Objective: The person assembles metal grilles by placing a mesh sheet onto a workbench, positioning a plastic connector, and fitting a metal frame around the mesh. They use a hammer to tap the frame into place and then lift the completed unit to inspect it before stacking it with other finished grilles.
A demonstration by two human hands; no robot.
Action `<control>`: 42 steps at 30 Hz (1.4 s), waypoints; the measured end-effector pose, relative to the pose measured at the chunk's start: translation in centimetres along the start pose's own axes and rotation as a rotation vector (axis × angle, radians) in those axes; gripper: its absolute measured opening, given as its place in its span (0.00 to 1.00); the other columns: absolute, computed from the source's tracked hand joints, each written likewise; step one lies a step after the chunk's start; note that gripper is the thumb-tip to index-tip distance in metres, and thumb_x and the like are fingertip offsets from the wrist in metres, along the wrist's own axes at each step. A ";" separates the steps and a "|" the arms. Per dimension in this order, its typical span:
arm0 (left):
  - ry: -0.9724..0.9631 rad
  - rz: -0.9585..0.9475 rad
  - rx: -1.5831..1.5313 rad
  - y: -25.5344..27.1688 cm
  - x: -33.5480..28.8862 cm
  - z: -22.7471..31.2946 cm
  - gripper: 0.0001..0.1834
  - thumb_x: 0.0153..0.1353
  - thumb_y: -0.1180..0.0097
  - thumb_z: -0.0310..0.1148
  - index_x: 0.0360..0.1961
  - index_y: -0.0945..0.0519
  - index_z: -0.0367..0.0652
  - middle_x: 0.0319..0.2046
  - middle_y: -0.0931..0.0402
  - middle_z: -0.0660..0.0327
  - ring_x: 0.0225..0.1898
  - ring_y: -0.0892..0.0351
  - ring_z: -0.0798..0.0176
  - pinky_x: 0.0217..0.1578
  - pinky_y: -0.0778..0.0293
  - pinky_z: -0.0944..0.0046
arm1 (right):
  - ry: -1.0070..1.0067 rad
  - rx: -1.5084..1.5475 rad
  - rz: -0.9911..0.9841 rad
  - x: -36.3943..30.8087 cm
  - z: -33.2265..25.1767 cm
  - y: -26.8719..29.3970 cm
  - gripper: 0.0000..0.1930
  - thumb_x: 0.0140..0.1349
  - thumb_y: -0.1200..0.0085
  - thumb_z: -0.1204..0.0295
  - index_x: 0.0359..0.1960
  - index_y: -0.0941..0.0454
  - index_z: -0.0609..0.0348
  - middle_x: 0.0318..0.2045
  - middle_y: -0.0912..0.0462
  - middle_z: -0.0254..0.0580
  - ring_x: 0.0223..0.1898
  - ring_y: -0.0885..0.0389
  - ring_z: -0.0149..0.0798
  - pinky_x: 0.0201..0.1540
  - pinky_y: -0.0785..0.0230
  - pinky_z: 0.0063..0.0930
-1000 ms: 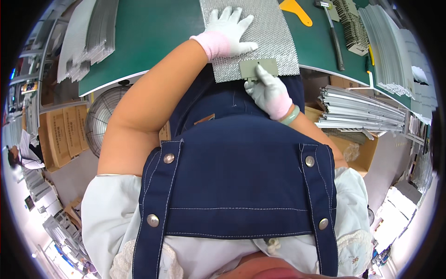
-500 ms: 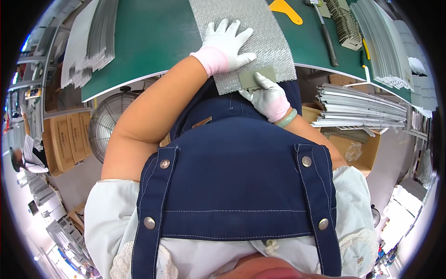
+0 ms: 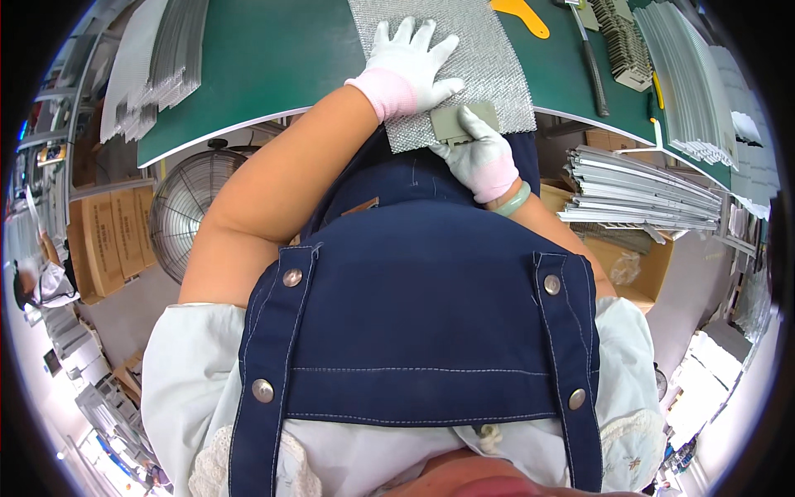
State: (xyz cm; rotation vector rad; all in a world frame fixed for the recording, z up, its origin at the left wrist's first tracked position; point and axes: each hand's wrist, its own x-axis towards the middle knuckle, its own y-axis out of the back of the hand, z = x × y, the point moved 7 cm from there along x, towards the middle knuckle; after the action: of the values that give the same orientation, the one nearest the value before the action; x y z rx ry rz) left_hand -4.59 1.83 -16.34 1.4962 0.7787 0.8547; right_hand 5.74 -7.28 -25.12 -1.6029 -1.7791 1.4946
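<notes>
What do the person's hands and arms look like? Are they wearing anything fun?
The left hand and right hand wear white gloves with pink cuffs. Past the right cuff is a smooth, pale green bangle. The forearms are bare below short white sleeves.

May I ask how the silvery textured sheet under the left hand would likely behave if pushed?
The silvery textured sheet would probably slide rather than roll, since it lies flat. Its rough-looking surface may give the gloved left hand decent grip.

The view's top edge crops the silvery sheet point(image 3: 476, 62).
</notes>
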 end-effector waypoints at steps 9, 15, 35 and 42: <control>0.004 0.068 -0.077 0.4 -0.9 -0.1 0.40 0.62 0.54 0.62 0.71 0.39 0.53 0.69 0.43 0.44 0.71 0.49 0.38 0.68 0.55 0.33 | -0.116 -0.299 0.049 -3.3 0.1 0.4 0.18 0.68 0.45 0.61 0.52 0.29 0.57 0.40 0.20 0.43 0.38 0.18 0.39 0.40 0.23 0.34; -0.004 0.100 -0.141 0.8 -0.1 -1.2 0.39 0.63 0.53 0.60 0.70 0.37 0.51 0.69 0.43 0.42 0.70 0.47 0.36 0.68 0.57 0.34 | -0.023 -0.367 0.042 -1.2 -0.7 -0.5 0.17 0.67 0.43 0.61 0.49 0.26 0.59 0.35 0.19 0.41 0.31 0.18 0.36 0.34 0.23 0.31; -0.206 0.196 -0.096 0.0 5.4 -8.0 0.36 0.59 0.43 0.48 0.66 0.34 0.43 0.65 0.37 0.42 0.67 0.41 0.35 0.66 0.48 0.38 | 0.159 -0.969 1.887 -21.7 -23.1 29.1 0.42 0.50 0.36 0.41 0.57 0.29 0.63 0.54 0.24 0.60 0.56 0.23 0.55 0.58 0.30 0.44; -0.106 0.541 -0.197 2.6 2.2 -9.4 0.32 0.62 0.48 0.43 0.64 0.33 0.36 0.63 0.34 0.43 0.66 0.41 0.35 0.67 0.47 0.42 | 0.429 -0.787 1.612 -19.1 -22.2 34.6 0.28 0.56 0.34 0.55 0.49 0.24 0.66 0.45 0.16 0.53 0.48 0.17 0.48 0.53 0.27 0.38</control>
State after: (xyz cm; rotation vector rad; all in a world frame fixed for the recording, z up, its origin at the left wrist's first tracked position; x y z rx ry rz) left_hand -11.56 8.28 -13.17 1.5805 0.1957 1.2011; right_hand 47.68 -19.33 -37.42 -3.7769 -0.5466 0.4525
